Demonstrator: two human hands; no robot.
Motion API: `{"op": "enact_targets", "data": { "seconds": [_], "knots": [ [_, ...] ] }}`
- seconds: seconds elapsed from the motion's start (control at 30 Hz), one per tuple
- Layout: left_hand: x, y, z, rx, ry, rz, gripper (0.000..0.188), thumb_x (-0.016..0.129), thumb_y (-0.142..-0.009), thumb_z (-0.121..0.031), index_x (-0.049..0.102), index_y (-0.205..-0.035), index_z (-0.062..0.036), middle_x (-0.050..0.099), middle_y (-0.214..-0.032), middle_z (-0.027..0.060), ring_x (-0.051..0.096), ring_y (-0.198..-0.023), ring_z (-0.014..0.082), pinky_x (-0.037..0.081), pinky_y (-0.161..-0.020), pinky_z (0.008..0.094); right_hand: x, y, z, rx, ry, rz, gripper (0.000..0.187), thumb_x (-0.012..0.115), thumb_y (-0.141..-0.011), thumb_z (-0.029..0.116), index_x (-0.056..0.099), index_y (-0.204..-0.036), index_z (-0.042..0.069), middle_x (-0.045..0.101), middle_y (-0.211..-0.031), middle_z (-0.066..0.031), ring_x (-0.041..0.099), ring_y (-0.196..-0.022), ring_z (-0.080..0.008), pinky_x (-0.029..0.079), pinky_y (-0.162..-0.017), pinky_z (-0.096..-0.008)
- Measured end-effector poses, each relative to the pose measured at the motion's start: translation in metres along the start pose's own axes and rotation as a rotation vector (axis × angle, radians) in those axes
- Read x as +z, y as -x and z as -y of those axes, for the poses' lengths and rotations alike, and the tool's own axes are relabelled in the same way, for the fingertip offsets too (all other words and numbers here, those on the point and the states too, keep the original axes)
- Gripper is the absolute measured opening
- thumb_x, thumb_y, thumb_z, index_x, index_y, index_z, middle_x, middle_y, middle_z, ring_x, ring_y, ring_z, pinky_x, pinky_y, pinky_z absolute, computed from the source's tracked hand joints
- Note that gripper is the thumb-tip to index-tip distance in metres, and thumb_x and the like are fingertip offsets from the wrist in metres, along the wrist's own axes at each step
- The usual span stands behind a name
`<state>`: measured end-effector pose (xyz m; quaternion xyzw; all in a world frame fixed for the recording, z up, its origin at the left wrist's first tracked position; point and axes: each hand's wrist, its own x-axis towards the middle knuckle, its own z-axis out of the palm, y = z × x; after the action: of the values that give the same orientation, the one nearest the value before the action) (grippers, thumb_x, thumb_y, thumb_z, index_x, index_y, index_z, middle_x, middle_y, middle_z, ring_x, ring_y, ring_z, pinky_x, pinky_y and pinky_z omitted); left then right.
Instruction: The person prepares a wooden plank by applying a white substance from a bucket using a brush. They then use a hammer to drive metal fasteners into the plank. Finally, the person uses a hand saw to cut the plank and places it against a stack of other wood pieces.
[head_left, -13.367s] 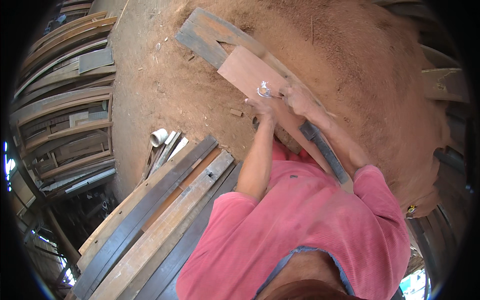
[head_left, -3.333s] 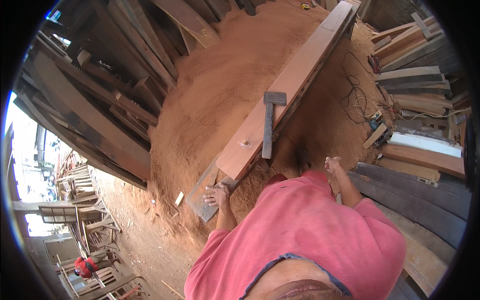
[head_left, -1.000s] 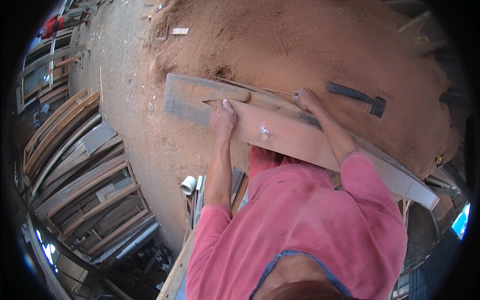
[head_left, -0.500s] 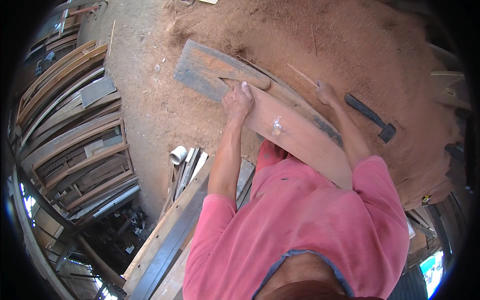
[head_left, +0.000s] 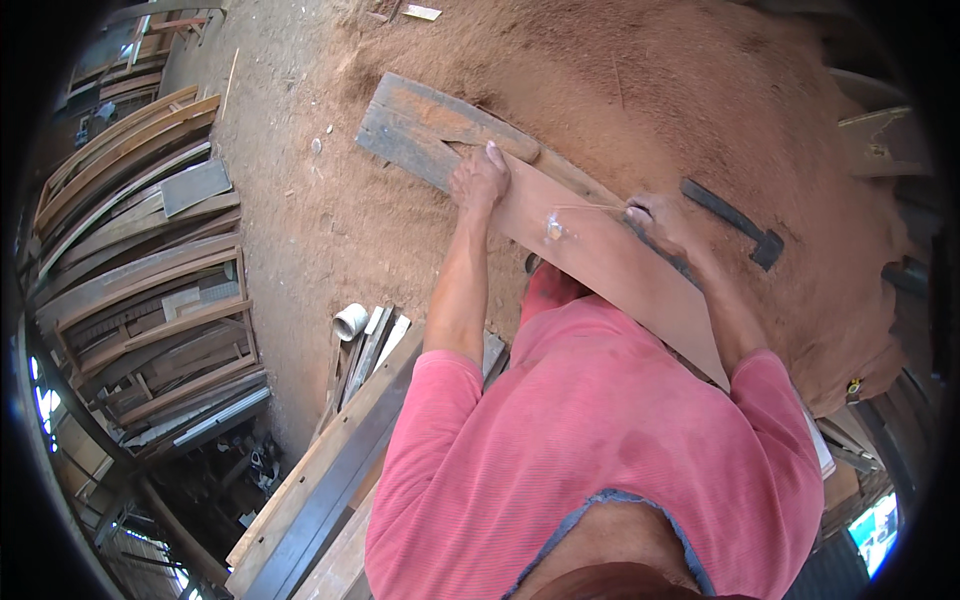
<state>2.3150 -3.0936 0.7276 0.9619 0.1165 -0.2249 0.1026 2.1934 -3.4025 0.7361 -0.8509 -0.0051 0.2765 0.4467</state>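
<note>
A smooth reddish-brown board (head_left: 625,270) slants across in front of me, with a pale whitish patch on its upper face. My left hand (head_left: 480,178) is closed around its far-left end. Beneath that end lies a thicker, weathered grey plank (head_left: 400,150) on the ground, notched near my fingers. My right hand (head_left: 660,222) pinches a thin wooden stick (head_left: 592,207) whose tip is over the board, close to the patch. To the right of that hand, a dark hammer (head_left: 725,212) rests in the sawdust.
Reddish sawdust (head_left: 720,80) covers the ground ahead and right. Stacked wooden frames and boards (head_left: 160,300) line the left side. Long timbers (head_left: 330,450) lie near my left arm, with a white cylindrical container (head_left: 350,320) at their far end.
My right hand has brought the stick from beyond the board's far edge to over its face, beside the patch. My left hand keeps its grip on the board.
</note>
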Motion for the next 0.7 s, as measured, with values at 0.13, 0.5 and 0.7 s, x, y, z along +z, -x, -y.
{"op": "enact_targets", "data": {
  "seconds": [0.13, 0.5, 0.7],
  "knots": [
    [0.008, -0.003, 0.004, 0.007, 0.019, -0.019, 0.059, 0.034, -0.103, -0.048, 0.069, -0.118, -0.0033, 0.069, -0.116, 0.0257, 0.064, -0.112, 0.0451, 0.048, -0.098, 0.0527, 0.018, 0.003, -0.007, -0.015, 0.160, -0.022, 0.020, 0.058, -0.094, 0.020, 0.068, -0.096, 0.003, 0.068, -0.095, -0.0227, 0.064, -0.090, -0.0430, 0.048, -0.078, -0.0517],
    [0.009, 0.000, 0.003, 0.034, 0.044, -0.054, 0.057, 0.035, -0.103, -0.047, 0.069, -0.117, -0.0039, 0.067, -0.120, 0.0260, 0.063, -0.112, 0.0460, 0.047, -0.099, 0.0527, 0.011, 0.019, 0.001, 0.010, 0.127, -0.081, 0.020, 0.057, -0.094, 0.020, 0.068, -0.093, 0.004, 0.068, -0.093, -0.0220, 0.063, -0.090, -0.0455, 0.048, -0.077, -0.0529],
    [0.004, 0.006, 0.000, 0.030, 0.056, -0.057, 0.059, 0.034, -0.103, -0.047, 0.070, -0.117, -0.0028, 0.067, -0.118, 0.0280, 0.061, -0.116, 0.0458, 0.046, -0.101, 0.0520, 0.023, 0.038, -0.017, -0.077, 0.211, -0.013, 0.022, 0.056, -0.095, 0.020, 0.067, -0.094, 0.001, 0.066, -0.091, -0.0239, 0.063, -0.090, -0.0450, 0.048, -0.076, -0.0535]
  ]
}}
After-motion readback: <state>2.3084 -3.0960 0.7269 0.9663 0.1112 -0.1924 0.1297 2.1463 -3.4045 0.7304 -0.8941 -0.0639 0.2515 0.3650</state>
